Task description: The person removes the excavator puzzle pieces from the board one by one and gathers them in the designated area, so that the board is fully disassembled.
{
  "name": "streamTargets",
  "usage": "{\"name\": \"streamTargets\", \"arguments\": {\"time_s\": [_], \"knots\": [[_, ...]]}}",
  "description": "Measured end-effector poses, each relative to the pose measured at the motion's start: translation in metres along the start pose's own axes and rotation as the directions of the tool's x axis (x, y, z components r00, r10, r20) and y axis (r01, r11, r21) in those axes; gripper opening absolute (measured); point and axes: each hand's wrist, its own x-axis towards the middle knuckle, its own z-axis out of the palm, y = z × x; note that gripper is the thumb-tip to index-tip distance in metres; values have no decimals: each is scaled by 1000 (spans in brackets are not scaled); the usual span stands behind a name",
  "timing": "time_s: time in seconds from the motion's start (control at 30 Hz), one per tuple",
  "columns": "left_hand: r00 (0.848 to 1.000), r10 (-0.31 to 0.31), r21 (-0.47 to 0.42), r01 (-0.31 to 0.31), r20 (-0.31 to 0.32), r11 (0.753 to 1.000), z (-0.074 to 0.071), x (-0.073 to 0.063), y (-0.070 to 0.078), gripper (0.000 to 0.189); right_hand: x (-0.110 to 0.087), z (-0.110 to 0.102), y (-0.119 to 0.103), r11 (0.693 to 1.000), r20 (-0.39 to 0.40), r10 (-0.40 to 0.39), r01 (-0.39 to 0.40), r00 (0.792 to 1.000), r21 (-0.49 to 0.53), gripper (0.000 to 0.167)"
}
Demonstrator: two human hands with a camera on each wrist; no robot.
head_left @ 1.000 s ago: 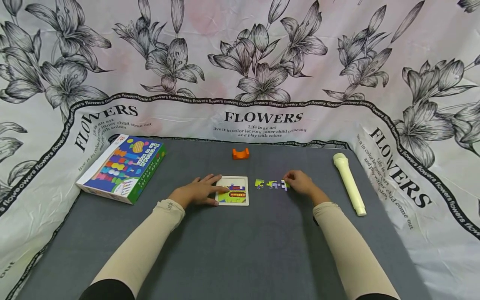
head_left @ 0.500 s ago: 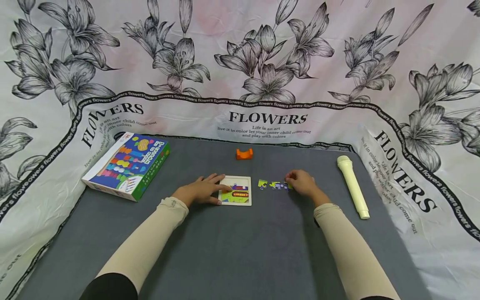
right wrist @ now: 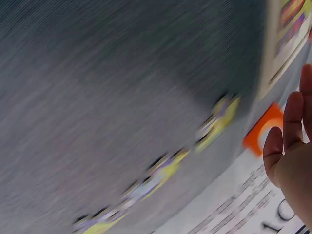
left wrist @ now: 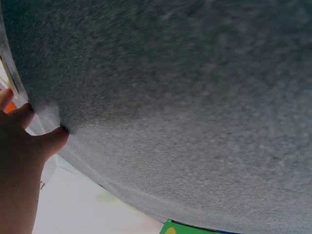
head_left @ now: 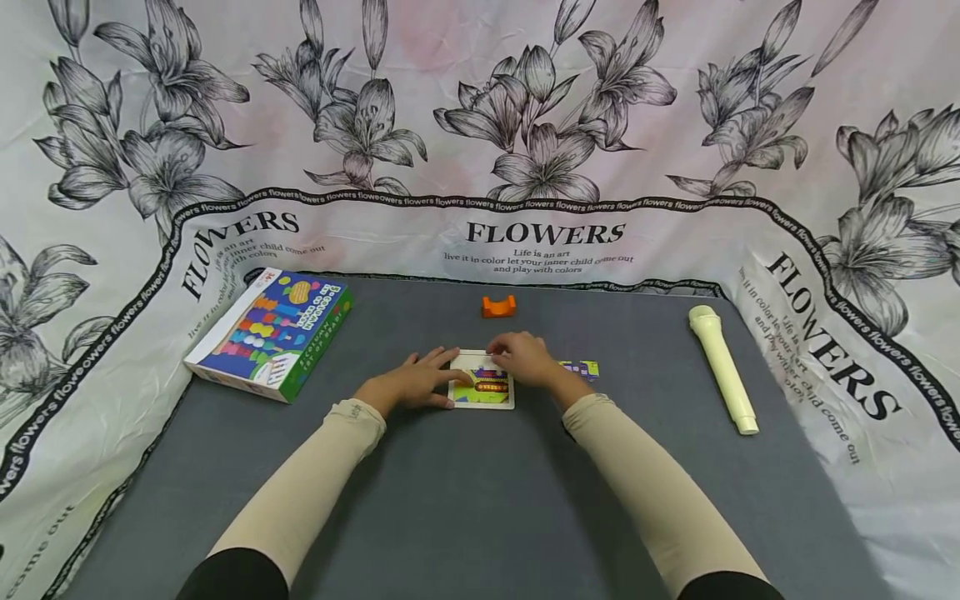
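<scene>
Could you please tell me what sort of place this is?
Probably an indoor play table, though the room beyond is hidden. A flowered cloth borders the back and sides of a grey tabletop, where a puzzle and a colourful box lie.

On the counter (head_left: 450,500), the puzzle tray (head_left: 469,361) lies at the middle of the clock, with twelve o'clock facing the cloth (head_left: 360,242) beyond the far edge. The left hand (head_left: 412,385) rests at the tray's nine o'clock side, partly over it; the right hand (head_left: 522,360) is over its one o'clock corner. Near at three o'clock lies a row of loose pieces (head_left: 588,367), partly hidden in the head view. The block (head_left: 498,308) sits just past twelve o'clock, near the cloth. Well apart at ten o'clock lies the box (head_left: 270,333), by the counter's edge; well apart at three o'clock, beyond the loose pieces, lies the stick (head_left: 723,371), its ends pointing towards eleven and five o'clock
</scene>
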Motion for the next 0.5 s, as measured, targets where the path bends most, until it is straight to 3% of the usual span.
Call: {"name": "streamTargets", "arguments": {"time_s": [0.3, 0.5], "knots": [[998, 22, -22, -23, -64, 999, 10, -3, -1, 47, 15, 20, -25, 992, 151, -82, 95, 985, -82, 24], [993, 23, -12, -25, -117, 1000, 14, -4, -6, 37, 16, 22, -29, 985, 125, -122, 135, 985, -103, 23]]}}
